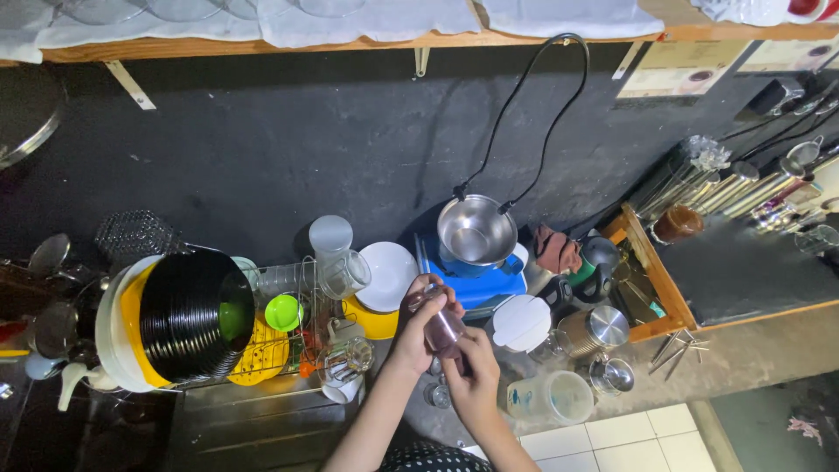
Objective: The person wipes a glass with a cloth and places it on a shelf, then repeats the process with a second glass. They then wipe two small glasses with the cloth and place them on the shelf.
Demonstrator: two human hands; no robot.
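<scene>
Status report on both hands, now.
Left hand and right hand both closed on the small pinkish cup. Held above the counter. Dish rack left, lidded tub right, neither touching.

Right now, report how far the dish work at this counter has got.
Already racked: a stack of black plates and clear glasses in the wire drainer. In hand: the left hand and right hand together hold one clear glass. Left on the counter: a plastic measuring jug and a steel canister.

Both hands, left hand (pixel 419 323) and right hand (pixel 473 371), hold what seems a pinkish glass (pixel 444 328).
</scene>
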